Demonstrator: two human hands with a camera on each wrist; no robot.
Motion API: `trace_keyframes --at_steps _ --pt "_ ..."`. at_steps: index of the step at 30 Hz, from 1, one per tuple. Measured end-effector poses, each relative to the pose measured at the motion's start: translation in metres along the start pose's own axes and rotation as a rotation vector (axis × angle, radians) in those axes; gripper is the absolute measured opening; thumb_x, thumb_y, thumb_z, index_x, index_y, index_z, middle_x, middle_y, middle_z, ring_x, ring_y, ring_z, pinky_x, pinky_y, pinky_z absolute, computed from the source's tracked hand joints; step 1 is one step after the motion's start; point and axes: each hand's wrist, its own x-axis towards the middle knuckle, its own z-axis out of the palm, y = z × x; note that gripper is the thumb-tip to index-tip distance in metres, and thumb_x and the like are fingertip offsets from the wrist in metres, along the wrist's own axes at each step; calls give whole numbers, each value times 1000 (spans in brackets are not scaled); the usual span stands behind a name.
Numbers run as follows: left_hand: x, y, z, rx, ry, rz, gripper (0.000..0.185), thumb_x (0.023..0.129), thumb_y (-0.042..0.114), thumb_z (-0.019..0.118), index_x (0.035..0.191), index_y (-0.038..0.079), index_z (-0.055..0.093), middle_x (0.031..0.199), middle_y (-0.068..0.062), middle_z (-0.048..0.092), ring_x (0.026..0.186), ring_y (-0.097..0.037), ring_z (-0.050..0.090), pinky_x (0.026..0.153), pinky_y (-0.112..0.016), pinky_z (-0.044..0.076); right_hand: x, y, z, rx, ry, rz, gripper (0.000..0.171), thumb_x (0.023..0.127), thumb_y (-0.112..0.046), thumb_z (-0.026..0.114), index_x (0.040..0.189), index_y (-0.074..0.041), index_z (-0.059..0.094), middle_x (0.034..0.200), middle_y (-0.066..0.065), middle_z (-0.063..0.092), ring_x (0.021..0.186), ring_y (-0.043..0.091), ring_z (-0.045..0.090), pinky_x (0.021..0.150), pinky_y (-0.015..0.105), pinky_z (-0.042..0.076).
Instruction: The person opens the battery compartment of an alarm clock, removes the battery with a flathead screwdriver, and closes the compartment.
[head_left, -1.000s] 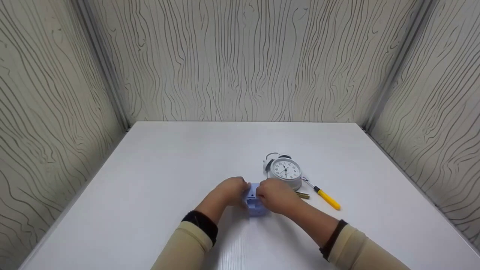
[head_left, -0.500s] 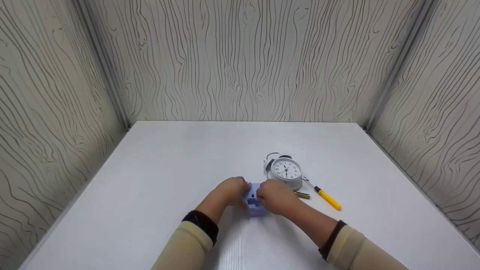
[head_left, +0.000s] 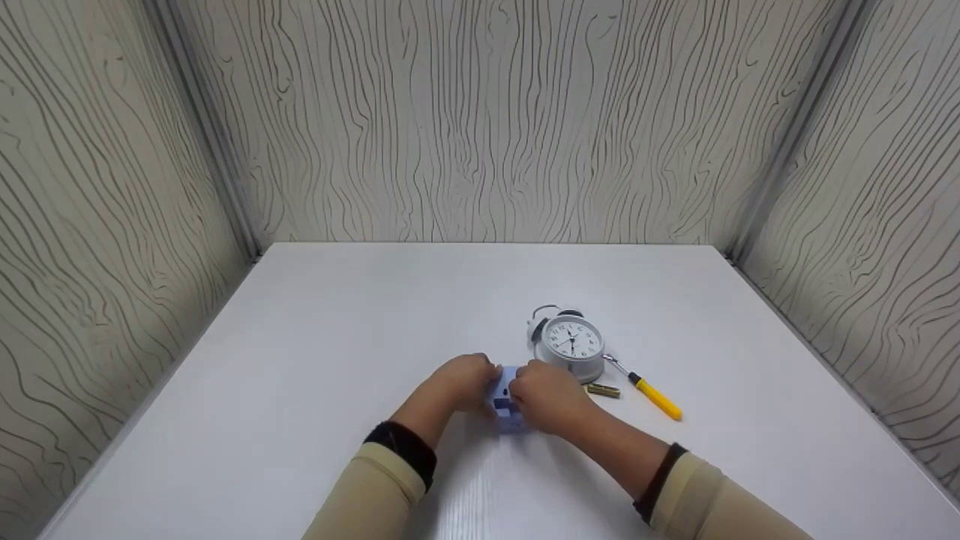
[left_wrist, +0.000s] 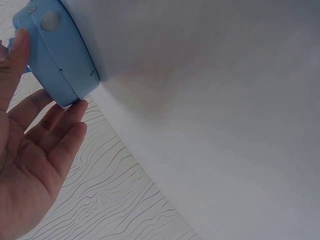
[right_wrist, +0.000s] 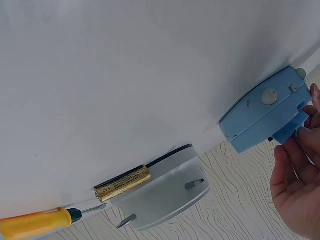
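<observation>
A small light blue device point(head_left: 508, 401) lies on the white table point(head_left: 315, 352) between my two hands. My left hand point(head_left: 466, 382) holds its left side; in the left wrist view the thumb point(left_wrist: 15, 50) lies against the blue device point(left_wrist: 55, 55) and the fingertips point(left_wrist: 67, 122) touch its lower edge. My right hand point(head_left: 546, 394) covers its right side. In the right wrist view that hand's fingertips point(right_wrist: 302, 135) grip a blue piece that sticks out from the blue device point(right_wrist: 262, 112). The device's face is hidden.
A white twin-bell alarm clock point(head_left: 572, 341) stands just behind my right hand. A gold battery point(head_left: 604, 390) and a yellow-handled screwdriver point(head_left: 654, 396) lie to its right; both show in the right wrist view, battery point(right_wrist: 122, 183) and screwdriver point(right_wrist: 35, 223). Patterned walls enclose three sides.
My right hand has edged slightly left and nearer over the blue device. The left hand, the clock, the battery and the screwdriver have not moved.
</observation>
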Motion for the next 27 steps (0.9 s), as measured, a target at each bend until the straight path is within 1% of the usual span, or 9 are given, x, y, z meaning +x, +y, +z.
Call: trace_keyframes --at_steps 2,5,10,15,24,27 --pt "0 0 0 1 2 1 71 55 39 79 118 15 56 94 0 57 81 -14 52 79 -27 43 -1 0 2 -29 18 -11 8 70 -16 60 62 -15 61 58 -3 47 54 15 42 42 29 34" --pt "0 0 0 -5 -1 -7 71 55 39 79 117 15 56 94 0 57 81 -14 51 80 -27 43 -1 -1 3 -48 11 -19 8 71 -17 59 65 -14 62 59 -2 48 54 15 42 42 29 33" --pt "0 1 0 -5 -13 -16 71 56 38 79 118 14 55 96 -1 57 83 -15 51 80 -28 43 -4 -2 4 -17 -31 -19 9 75 -19 59 71 -14 66 63 -3 50 57 13 41 45 25 35" --pt "-1 2 -1 17 -4 4 69 56 37 79 117 13 56 94 -1 57 82 -15 52 79 -28 43 -8 -1 6 11 -35 -35 11 78 -21 60 76 -15 68 66 -3 52 59 11 42 48 24 38" --pt "-2 2 -2 -9 15 14 65 56 35 79 113 12 59 89 -1 57 78 -15 51 77 -28 43 -13 0 10 9 8 -92 9 77 -19 62 80 -14 70 71 -3 55 63 10 44 56 21 42" --pt "-3 1 -1 20 36 52 62 56 36 79 110 11 60 84 0 56 73 -14 49 72 -27 44 -14 0 11 -38 44 -133 8 75 -17 64 78 -14 70 70 -3 55 62 10 44 55 21 42"
